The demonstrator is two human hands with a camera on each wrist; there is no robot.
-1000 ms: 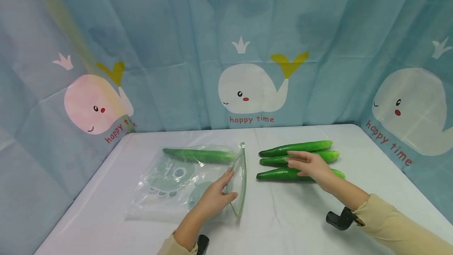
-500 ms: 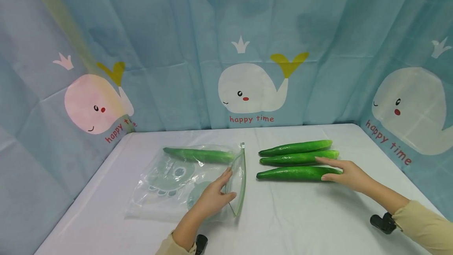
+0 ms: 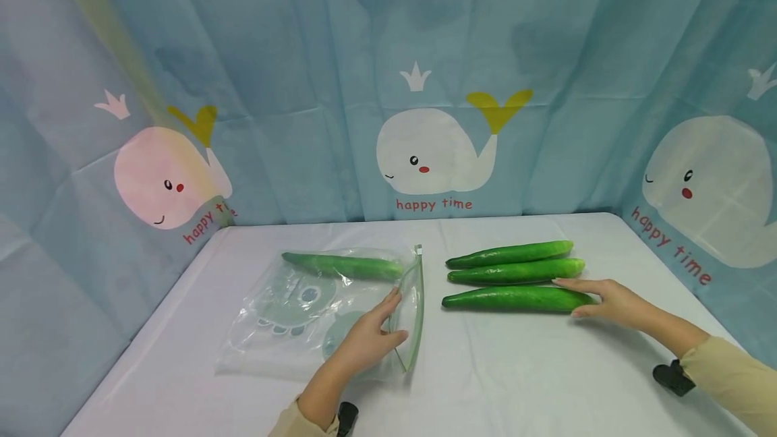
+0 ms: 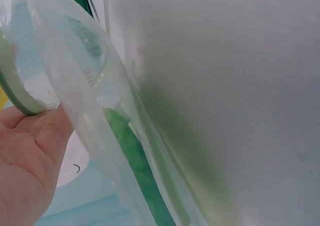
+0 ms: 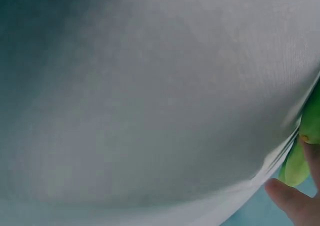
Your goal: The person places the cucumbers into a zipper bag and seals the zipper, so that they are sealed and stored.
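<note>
A clear zip bag (image 3: 279,349) with pale green prints lies on the table, one green cucumber (image 3: 340,266) inside it. My left hand (image 3: 364,341) is at the bag's green-edged mouth, fingers extended; in the left wrist view its fingertips meet the bag's edge, partly behind the film. On the right, three cucumbers lie side by side. My right hand (image 3: 613,303) is at the right end of the nearest cucumber (image 3: 516,298), thumb on the near side and fingers on the far side. The right wrist view shows one digit at a cucumber's tip (image 5: 311,118); firm contact is unclear.
The middle cucumber (image 3: 516,271) and the far cucumber (image 3: 510,254) lie just behind the nearest one. A white cloth covers the table (image 3: 485,376). Blue whale-print curtains (image 3: 340,86) stand around its back and sides.
My right hand has moved right and towards me, from above the cucumbers to the nearest one's right end. My left hand stays at the bag. The cucumbers look unmoved.
</note>
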